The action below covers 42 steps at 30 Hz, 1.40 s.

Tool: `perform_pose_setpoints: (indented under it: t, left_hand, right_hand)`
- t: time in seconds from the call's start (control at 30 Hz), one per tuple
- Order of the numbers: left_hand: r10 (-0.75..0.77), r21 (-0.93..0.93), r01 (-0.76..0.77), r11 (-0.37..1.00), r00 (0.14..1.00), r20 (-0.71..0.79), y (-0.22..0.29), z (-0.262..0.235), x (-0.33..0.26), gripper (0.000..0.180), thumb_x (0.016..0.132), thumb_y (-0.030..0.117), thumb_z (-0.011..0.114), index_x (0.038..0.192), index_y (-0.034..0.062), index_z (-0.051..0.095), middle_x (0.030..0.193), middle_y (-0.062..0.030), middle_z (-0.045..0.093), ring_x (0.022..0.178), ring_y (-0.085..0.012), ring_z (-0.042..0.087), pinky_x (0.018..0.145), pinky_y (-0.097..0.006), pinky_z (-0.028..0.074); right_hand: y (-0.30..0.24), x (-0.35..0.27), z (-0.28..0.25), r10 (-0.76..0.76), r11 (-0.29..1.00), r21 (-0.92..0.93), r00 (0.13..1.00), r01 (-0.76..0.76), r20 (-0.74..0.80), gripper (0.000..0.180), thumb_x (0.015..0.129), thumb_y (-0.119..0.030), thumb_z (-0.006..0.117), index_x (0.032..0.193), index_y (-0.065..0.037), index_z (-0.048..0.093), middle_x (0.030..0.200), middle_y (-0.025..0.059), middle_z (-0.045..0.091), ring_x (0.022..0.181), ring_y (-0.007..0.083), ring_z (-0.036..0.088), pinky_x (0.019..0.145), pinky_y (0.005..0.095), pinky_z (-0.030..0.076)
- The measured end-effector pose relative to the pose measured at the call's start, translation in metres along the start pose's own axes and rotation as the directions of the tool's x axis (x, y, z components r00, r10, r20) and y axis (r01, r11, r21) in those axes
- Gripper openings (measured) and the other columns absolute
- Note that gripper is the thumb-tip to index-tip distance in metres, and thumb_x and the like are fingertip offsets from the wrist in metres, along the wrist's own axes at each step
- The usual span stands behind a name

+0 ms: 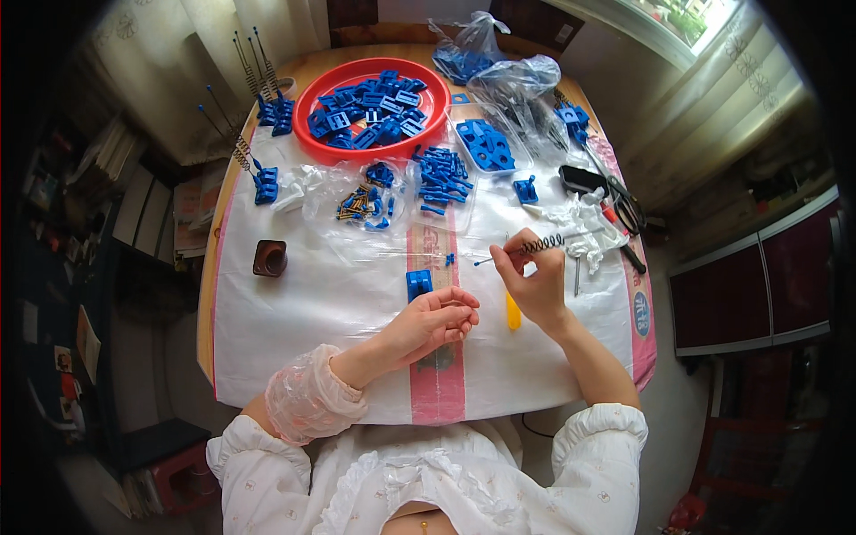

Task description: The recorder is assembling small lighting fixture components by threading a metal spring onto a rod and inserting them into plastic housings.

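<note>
In my right hand (537,281), thumb and fingers pinch a thin metal rod with a dark coil spring (544,242) on it and a small blue tip. The rod lies roughly level above the table. My left hand (432,323) is just left of it, palm turned inward, fingers loosely bent and apart, with nothing visible in them. Just beyond its knuckles sits a blue plastic block (418,284). A few tiny blue pieces (449,259) lie between the hands, farther off. Under my right wrist is a yellow handle (513,312).
A red round tray (305,134) of blue plastic parts stands at the back. Nearer are blue pegs (443,178), small brass-coloured and blue pieces (361,205) and a box of flat blue parts (486,144). A brown pot (270,259) stands left; scissors (629,209) lie right.
</note>
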<state>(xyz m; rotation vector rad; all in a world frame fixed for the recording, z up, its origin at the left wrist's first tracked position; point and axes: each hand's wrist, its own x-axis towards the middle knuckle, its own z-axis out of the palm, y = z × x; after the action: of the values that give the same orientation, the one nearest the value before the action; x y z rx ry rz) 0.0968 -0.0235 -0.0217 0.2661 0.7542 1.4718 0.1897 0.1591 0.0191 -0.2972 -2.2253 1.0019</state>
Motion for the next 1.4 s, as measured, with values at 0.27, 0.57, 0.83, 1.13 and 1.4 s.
perform_pose_setpoints:
  t: [0.27, 0.57, 0.83, 1.13, 1.4]
  left_hand:
    - [0.021, -0.022, -0.023, 1.000, 0.998, -0.055, 0.003, 0.003, 0.001, 0.028, 0.101, 0.013, 0.051, 0.127, 0.0049, 0.044, 0.100, -0.0056, 0.059, 0.085, -0.0081, 0.056, 0.077, -0.021, 0.049]
    - [0.079, 0.077, -0.078, 0.994, 0.997, -0.008, -0.004, 0.001, 0.002, 0.028, 0.102, 0.016, 0.050, 0.128, 0.0062, 0.045, 0.097, -0.0044, 0.059, 0.082, -0.0069, 0.056, 0.075, -0.022, 0.048]
    - [0.094, 0.341, -0.140, 0.929, 0.985, 0.148, -0.002, 0.009, -0.002, 0.024, 0.100, 0.019, 0.056, 0.121, 0.0078, 0.051, 0.096, -0.0015, 0.063, 0.083, -0.0065, 0.057, 0.072, -0.021, 0.047]
    - [0.203, 0.444, -0.222, 0.868, 0.975, 0.089, 0.040, 0.066, -0.083, 0.022, 0.098, 0.013, 0.057, 0.116, 0.0009, 0.052, 0.092, -0.0056, 0.062, 0.081, -0.0096, 0.059, 0.074, -0.024, 0.048]
    - [-0.336, -0.027, 0.355, 0.935, 0.905, 0.260, -0.034, -0.086, -0.284, 0.027, 0.096, 0.020, 0.060, 0.100, -0.0067, 0.059, 0.068, -0.0139, 0.061, 0.060, -0.0172, 0.064, 0.053, -0.026, 0.050]
  right_hand:
    - [-0.011, -0.004, -0.003, -0.059, 0.997, 0.056, 0.997, 0.057, 0.042, 0.019, 0.083, -0.005, 0.074, 0.070, -0.005, 0.059, 0.055, 0.0002, 0.057, 0.047, 0.0052, 0.054, 0.044, 0.0214, 0.038]
    - [-0.015, -0.005, -0.005, -0.066, 0.996, 0.057, 0.995, 0.062, 0.080, 0.019, 0.083, -0.002, 0.073, 0.071, -0.004, 0.058, 0.057, -0.0007, 0.056, 0.049, 0.0043, 0.051, 0.045, 0.0210, 0.037]
    - [-0.006, -0.002, -0.010, -0.035, 0.991, 0.128, 0.999, 0.039, -0.035, 0.019, 0.083, -0.001, 0.073, 0.071, -0.003, 0.058, 0.057, -0.0011, 0.056, 0.050, 0.0034, 0.049, 0.045, 0.0206, 0.036]
    - [-0.002, 0.004, -0.013, -0.038, 0.993, 0.114, 0.998, 0.044, -0.052, 0.020, 0.083, -0.003, 0.072, 0.070, -0.004, 0.058, 0.057, -0.0012, 0.057, 0.049, 0.0029, 0.050, 0.045, 0.0199, 0.037]
    - [-0.003, 0.001, -0.013, -0.038, 0.991, 0.126, 0.998, 0.044, -0.052, 0.020, 0.083, -0.003, 0.073, 0.070, -0.004, 0.058, 0.057, -0.0011, 0.058, 0.048, 0.0030, 0.051, 0.045, 0.0195, 0.037]
